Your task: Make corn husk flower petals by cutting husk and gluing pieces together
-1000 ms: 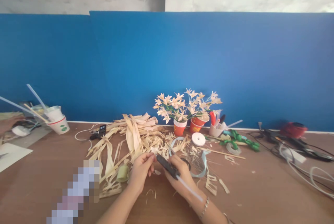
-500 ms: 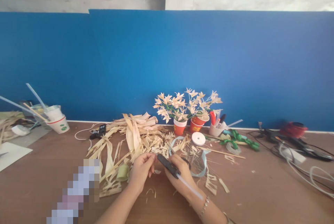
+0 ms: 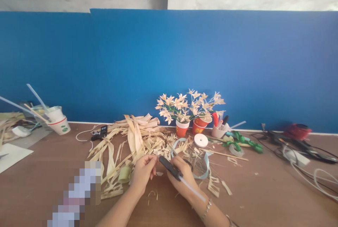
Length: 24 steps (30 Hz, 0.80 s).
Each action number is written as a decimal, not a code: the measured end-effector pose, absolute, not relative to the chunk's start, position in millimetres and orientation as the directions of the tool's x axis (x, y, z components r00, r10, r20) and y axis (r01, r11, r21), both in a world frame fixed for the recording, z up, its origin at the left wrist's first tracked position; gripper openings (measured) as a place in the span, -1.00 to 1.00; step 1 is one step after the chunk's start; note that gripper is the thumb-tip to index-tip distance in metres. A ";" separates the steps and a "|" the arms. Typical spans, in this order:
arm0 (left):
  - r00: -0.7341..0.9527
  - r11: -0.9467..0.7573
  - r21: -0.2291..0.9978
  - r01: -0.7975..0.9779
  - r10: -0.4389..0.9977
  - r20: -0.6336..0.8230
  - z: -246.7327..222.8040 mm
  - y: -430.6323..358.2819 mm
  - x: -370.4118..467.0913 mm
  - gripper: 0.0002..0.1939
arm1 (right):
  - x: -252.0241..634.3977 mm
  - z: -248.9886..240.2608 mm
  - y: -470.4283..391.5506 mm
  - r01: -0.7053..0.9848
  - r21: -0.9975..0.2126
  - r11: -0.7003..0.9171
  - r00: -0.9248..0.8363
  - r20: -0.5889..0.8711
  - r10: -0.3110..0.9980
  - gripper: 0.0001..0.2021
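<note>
My right hand (image 3: 182,174) is wrapped round a black glue gun (image 3: 170,167), with a clear glue stick (image 3: 192,189) jutting from its back end over my wrist. The gun's nose points at the fingertips of my left hand (image 3: 144,170). Those fingers are pinched together at the nose; whatever is between them is too small to make out. Behind both hands lies a heap of pale dried husk strips (image 3: 134,139). A green roll (image 3: 124,174) sits just left of my left hand.
Red cups (image 3: 182,130) with pale husk flowers (image 3: 179,104) stand at the back, beside a white spool (image 3: 201,140). A light blue ribbon (image 3: 205,170) curls right of my hands. Cables (image 3: 295,165) lie far right, a white cup (image 3: 60,126) far left.
</note>
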<state>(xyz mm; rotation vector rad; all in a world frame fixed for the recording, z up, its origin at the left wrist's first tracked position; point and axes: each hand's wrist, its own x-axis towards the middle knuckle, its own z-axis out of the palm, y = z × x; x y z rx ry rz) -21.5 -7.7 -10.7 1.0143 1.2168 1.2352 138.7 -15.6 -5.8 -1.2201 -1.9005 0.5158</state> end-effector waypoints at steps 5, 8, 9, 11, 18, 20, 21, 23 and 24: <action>-0.070 0.108 0.986 -0.128 0.991 -0.117 -7.4 -7.2 -19.8 -0.65 | 138.2 -7.4 -15.2 0.552 -0.704 0.446 -0.200 0.407 0.891 -0.84; -0.069 0.104 0.986 -0.132 0.991 -0.113 -7.2 -6.9 -19.5 -0.66 | 138.4 -8.1 -14.6 0.553 -0.705 0.443 -0.198 0.405 0.893 -0.84; -0.067 0.102 0.986 -0.134 0.991 -0.112 -7.6 -6.9 -19.6 -0.66 | 138.6 -8.2 -14.4 0.554 -0.706 0.441 -0.198 0.403 0.893 -0.84; -0.062 0.099 0.986 -0.136 0.992 -0.108 -8.4 -7.0 -20.0 -0.66 | 139.0 -8.5 -13.9 0.556 -0.707 0.437 -0.197 0.399 0.896 -0.85; -0.060 0.098 0.986 -0.133 0.992 -0.107 -7.9 -7.6 -20.5 -0.66 | 139.4 -9.3 -14.3 0.562 -0.698 0.444 -0.198 0.408 0.891 -0.84; -0.058 0.097 0.987 -0.130 0.993 -0.105 -8.3 -7.6 -20.5 -0.67 | 139.4 -9.1 -14.2 0.565 -0.696 0.442 -0.198 0.406 0.892 -0.84; -0.060 0.096 0.987 -0.127 0.993 -0.104 -8.6 -7.5 -20.6 -0.67 | 139.4 -9.0 -14.1 0.567 -0.696 0.442 -0.199 0.405 0.893 -0.84; -0.062 0.098 0.988 -0.123 0.992 -0.106 -9.3 -7.4 -20.8 -0.66 | 139.4 -8.8 -13.9 0.570 -0.693 0.440 -0.200 0.403 0.893 -0.85; -0.063 0.099 0.988 -0.121 0.992 -0.107 -9.5 -7.4 -20.9 -0.66 | 139.4 -8.8 -13.8 0.571 -0.693 0.441 -0.199 0.405 0.893 -0.85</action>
